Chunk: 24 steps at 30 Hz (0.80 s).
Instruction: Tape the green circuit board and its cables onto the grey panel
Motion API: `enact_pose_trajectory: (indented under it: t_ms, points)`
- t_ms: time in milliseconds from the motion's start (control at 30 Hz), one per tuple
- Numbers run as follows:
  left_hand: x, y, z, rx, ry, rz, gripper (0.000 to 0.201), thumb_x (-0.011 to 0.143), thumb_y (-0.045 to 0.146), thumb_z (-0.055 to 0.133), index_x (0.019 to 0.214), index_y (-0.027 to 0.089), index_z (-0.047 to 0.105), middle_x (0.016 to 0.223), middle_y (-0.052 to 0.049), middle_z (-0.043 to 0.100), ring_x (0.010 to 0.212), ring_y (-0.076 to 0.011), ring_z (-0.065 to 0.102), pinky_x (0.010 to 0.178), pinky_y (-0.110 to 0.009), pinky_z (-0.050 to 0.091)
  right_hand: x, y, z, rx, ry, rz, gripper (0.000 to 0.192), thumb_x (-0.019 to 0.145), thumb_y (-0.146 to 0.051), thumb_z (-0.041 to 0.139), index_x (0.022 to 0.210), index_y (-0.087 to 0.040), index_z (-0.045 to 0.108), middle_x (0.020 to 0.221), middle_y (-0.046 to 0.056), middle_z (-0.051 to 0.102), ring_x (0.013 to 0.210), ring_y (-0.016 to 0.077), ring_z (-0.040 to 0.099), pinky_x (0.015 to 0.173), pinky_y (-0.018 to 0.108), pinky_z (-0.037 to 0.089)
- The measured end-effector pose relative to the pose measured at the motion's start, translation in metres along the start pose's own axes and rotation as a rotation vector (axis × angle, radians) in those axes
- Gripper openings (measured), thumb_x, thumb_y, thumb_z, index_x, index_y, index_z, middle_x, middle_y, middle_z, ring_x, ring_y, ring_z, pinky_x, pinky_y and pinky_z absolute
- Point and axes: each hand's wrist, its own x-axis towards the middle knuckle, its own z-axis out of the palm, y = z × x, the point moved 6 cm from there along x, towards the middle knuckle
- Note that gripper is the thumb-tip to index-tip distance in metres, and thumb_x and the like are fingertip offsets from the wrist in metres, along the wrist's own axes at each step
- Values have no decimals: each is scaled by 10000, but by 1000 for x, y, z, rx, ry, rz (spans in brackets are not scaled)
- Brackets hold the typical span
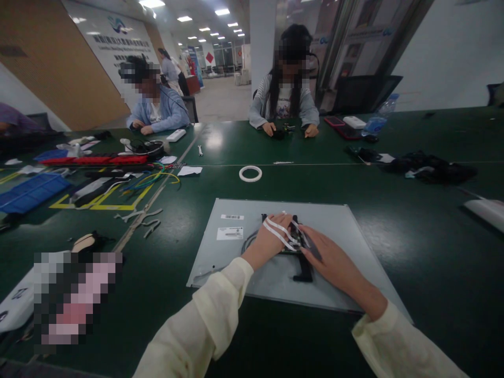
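Grey panel [346, 252] lies flat on dark green table [413, 199], straight ahead of the person, near the table's close edge. Open office hall, ceiling light strips, wood wall behind the table on the left side, white wall on the right. Panel looks like a matte metal sheet, rectangular, with two white barcode labels [229, 233] near its far left corner. Black bracket [303, 270] sits on the panel's middle, with a thin cable looping off it toward the labels.

Left hand [271, 241] rests on the panel at the bracket, fingers pressed down and close together; white tape strips [277, 232] are stuck across its back. Whether it pinches anything I cannot tell. Right hand [333, 260] lies just beside it, touching the bracket's other side, fingers flat and narrow, grasp not clear.

Beyond the panel: white tape roll [250, 174] lies alone on the table. Farther beyond, two seated people [285, 100] work at the table's far edge. Left of the panel: loose white strips [142, 218], coloured wires [155, 178], blue trays [29, 191], yellow floor-style tape marks. Right of the panel: black clutter pile [429, 168], water bottle [380, 121], phones.
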Motion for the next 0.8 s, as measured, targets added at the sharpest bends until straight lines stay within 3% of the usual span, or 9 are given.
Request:
enact_pose_trajectory:
  t_ms: [500,800]
  points:
    - [-1,-2,2,41,48,12,342,861,189,483,1188,89,496,1205,-127,581,1187,-244,493,1006,-368,380,-8,-16,8,-230,5,-65,554,921,-357,394,1381,-67,289,1330,153,450,1204,226,442,1010,372,393]
    - [-3,-5,6,84,72,22,357,874,196,442,1202,81,516,1260,-128,556,1212,-231,473,1051,-375,348,-17,-34,5,-432,-36,-172,649,907,-476,387,1404,-70,292,1377,188,389,1228,286,419,976,445,398]
